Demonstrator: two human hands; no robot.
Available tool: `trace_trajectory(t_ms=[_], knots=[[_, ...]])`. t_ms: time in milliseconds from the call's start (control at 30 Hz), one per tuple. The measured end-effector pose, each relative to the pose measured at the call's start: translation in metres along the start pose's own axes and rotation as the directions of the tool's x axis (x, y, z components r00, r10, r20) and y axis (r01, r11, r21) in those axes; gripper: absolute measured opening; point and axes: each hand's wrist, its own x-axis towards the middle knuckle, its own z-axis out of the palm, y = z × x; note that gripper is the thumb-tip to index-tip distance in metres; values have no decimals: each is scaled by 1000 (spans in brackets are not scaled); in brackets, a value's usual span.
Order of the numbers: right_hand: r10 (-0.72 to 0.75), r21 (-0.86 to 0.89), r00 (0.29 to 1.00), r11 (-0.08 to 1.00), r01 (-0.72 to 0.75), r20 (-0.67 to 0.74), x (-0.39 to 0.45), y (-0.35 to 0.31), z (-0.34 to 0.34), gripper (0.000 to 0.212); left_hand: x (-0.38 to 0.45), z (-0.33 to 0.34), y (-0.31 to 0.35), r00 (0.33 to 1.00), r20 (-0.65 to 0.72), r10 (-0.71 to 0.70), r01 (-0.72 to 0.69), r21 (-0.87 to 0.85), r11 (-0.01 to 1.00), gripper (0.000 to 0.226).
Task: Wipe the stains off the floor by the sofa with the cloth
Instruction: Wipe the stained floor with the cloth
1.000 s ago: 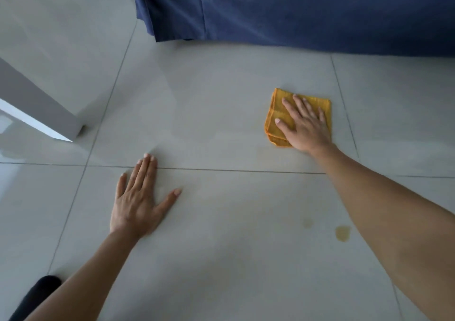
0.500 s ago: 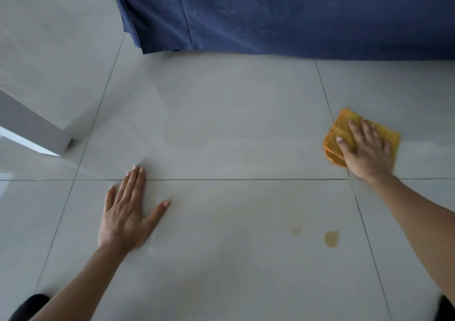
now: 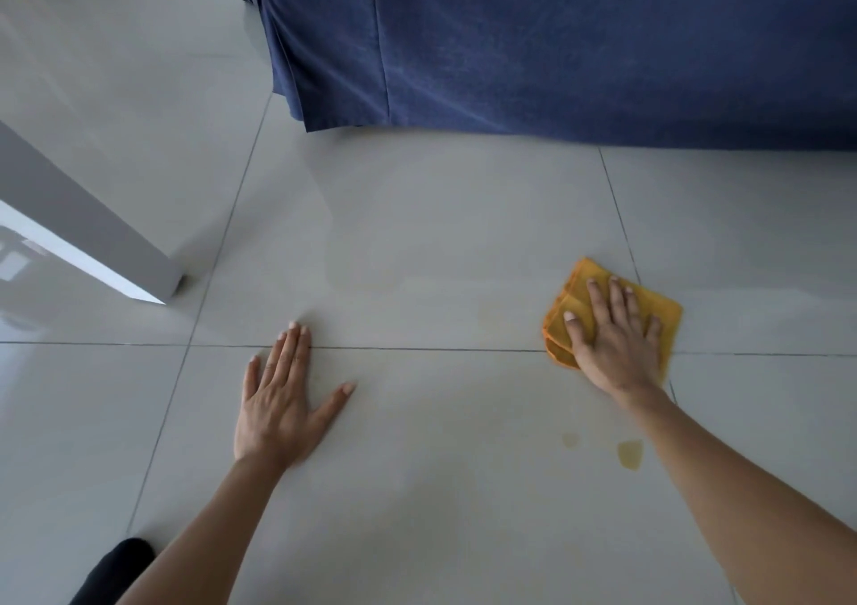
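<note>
A folded orange cloth [image 3: 664, 310] lies flat on the pale grey tiled floor [image 3: 440, 242], over a crossing of grout lines. My right hand [image 3: 614, 340] presses palm-down on it with fingers spread, covering most of it. Two yellowish stains sit nearer to me than the cloth: a bigger one [image 3: 629, 454] and a small faint one [image 3: 571, 440], both beside my right forearm. My left hand [image 3: 278, 400] rests flat on the bare floor to the left, fingers apart, holding nothing. The dark blue sofa cover [image 3: 556, 43] hangs to the floor at the back.
A white furniture leg or panel [image 3: 116, 252] slants down to the floor at the left. A dark knee or trouser edge [image 3: 116, 567] shows at the bottom left. Bare tiles stretch between my two hands.
My right hand slid the cloth from the middle of the floor to the right, then slightly toward me onto the grout crossing. My left hand stayed planted; my view shifted.
</note>
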Motion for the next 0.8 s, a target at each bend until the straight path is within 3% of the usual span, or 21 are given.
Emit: trace_trajectory(t_ms=[500, 800], knots=[[-393, 67, 918, 915, 397, -56, -17, -222, 36, 73, 2, 5, -9, 998, -2, 56, -56, -46, 997, 96], [-474, 98, 880, 875, 474, -27, -26, -288, 44, 71, -2, -12, -80, 1000, 8, 23, -23, 16, 1000, 95]])
